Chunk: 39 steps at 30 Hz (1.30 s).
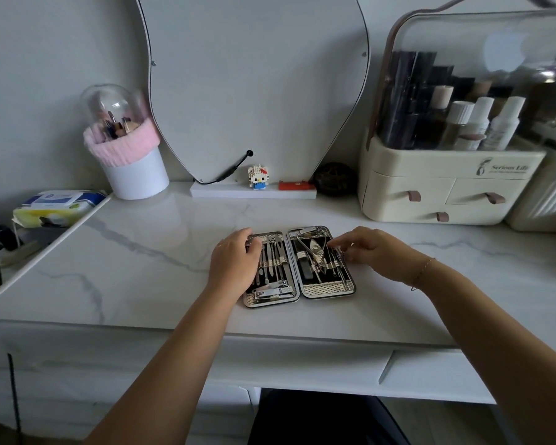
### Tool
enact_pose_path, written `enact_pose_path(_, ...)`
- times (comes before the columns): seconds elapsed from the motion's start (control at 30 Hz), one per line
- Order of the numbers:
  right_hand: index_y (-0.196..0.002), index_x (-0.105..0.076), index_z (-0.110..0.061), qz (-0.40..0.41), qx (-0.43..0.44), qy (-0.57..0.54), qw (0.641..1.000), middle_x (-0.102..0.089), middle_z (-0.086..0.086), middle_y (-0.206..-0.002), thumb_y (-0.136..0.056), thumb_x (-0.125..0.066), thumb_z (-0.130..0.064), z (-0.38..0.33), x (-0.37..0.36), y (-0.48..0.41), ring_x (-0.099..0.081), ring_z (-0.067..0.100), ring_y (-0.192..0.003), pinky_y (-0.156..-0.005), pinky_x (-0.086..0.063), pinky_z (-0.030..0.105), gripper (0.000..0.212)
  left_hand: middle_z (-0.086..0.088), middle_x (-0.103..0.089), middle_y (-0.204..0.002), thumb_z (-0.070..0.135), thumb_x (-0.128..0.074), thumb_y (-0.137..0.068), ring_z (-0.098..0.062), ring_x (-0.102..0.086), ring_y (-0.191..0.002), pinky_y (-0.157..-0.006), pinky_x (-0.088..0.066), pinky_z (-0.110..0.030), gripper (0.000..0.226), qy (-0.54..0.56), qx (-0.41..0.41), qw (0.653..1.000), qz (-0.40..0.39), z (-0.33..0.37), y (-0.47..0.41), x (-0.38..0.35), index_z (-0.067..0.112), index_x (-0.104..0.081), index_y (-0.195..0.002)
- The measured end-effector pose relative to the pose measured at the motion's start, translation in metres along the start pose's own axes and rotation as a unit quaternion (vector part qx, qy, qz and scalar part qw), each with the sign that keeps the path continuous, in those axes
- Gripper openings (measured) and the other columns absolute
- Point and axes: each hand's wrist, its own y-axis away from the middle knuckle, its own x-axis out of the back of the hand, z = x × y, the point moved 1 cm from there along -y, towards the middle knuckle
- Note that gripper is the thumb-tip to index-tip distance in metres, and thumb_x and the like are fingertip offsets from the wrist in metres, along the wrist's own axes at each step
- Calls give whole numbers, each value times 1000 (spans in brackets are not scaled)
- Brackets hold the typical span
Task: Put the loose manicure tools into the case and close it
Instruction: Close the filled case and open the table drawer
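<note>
The manicure case [329,289] lies open flat on the white marble table [141,258], its two halves side by side. Metal tools sit under straps in both halves: files and pushers on the left, nippers [316,252] and thin picks on the right, nail clippers [273,292] at the left half's near end. My left hand [234,263] rests on the case's left edge, covering part of that half. My right hand [371,252] is at the right edge, its fingertips pinched on the thin tools there. No loose tool shows on the table.
A cosmetics organiser with drawers [443,187] stands at the back right. A mirror [254,85] leans at the back centre, with a small toy figure [258,176] on its base. A brush holder [132,155] is at the back left, a wipes pack [56,207] on a side shelf.
</note>
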Motion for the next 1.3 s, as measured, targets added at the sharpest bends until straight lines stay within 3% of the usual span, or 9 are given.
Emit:
enact_pose_path(0.13, -120, -52, 4, 36, -102, -300, 948, -60, 18, -102, -93, -40, 8, -4, 5, 10, -60, 25, -88, -91, -52, 34, 30, -2, -50, -139, 27, -51, -94, -18, -46, -127, -106, -33, -33, 45, 235, 100, 967, -23, -2, 7, 12, 14, -46, -137)
enact_pose_path(0.27, -117, -50, 3, -7, -156, -462, 873, -61, 21, -104, -93, -43, 4, -9, 6, 18, -63, 27, -87, -73, -59, 35, 25, -9, -43, -141, 13, -48, -94, -22, -37, -134, -113, -27, -34, 47, 548, 239, 796, -90, 1, 14, 29, 2, -38, -138)
enact_pose_path(0.43, -113, -53, 5, 24, -177, -522, 834, -63, 22, -97, -91, -48, 2, -5, 1, 20, -69, 22, -70, -58, -59, 32, 22, -13, -58, -107, 17, -41, -96, -18, -56, -87, -74, -48, -30, 41, 592, 306, 739, -105, -4, 5, 43, -2, -42, -131)
enact_pose_path(0.5, -110, -52, 2, 18, -185, -535, 824, -63, 20, -91, -92, -48, -3, -7, 0, 21, -68, 21, -66, -55, -58, 30, 19, -10, -61, -98, 22, -39, -97, -17, -57, -79, -69, -49, -28, 40, 593, 291, 742, -119, -2, 4, 42, 0, -47, -130)
enact_pose_path(0.63, -104, -56, 2, -25, -193, -511, 837, -64, 19, -87, -96, -45, -14, -14, 0, 21, -67, 22, -64, -53, -56, 27, 22, -12, -64, -116, 34, -46, -94, -25, -56, -102, -94, -43, -39, 36, 594, 208, 764, -146, 15, 9, 26, 11, -63, -116)
enact_pose_path(0.8, -101, -59, -1, -63, -214, -479, 849, -66, 17, -89, -97, -43, -29, -14, -4, 18, -65, 26, -74, -68, -57, 33, 33, 10, -54, -132, 49, -31, -96, -10, -48, -123, -104, -34, -31, 42, 370, -3, 914, -168, 51, 30, 4, 29, -59, -122)
enact_pose_path(0.9, -103, -61, 1, -65, -207, -468, 857, -66, 17, -93, -94, -48, -32, -16, -4, 18, -64, 26, -80, -68, -58, 31, 36, 9, -41, -145, 46, -38, -96, -7, -33, -136, -112, -22, -24, 49, 187, -98, 962, -175, 56, 38, -18, 22, -47, -137)
enact_pose_path(1.03, -107, -61, 5, -48, -186, -454, 870, -70, 15, -87, -90, -57, -16, -16, -9, 19, -69, 19, -70, -60, -57, 27, 27, 4, -22, -156, 38, -47, -95, -8, -15, -143, -115, -12, -24, 51, 96, -120, 978, -144, 47, 43, -34, 24, -37, -143)
enact_pose_path(1.3, -98, -62, 2, -29, -188, -459, 868, -72, 11, -73, -86, -61, -5, -12, -13, 17, -70, 17, -63, -55, -57, 25, 14, 8, -17, -157, 44, -46, -94, -8, -16, -144, -117, -17, -28, 55, 55, -152, 978, -133, 43, 42, -40, 26, -34, -145)
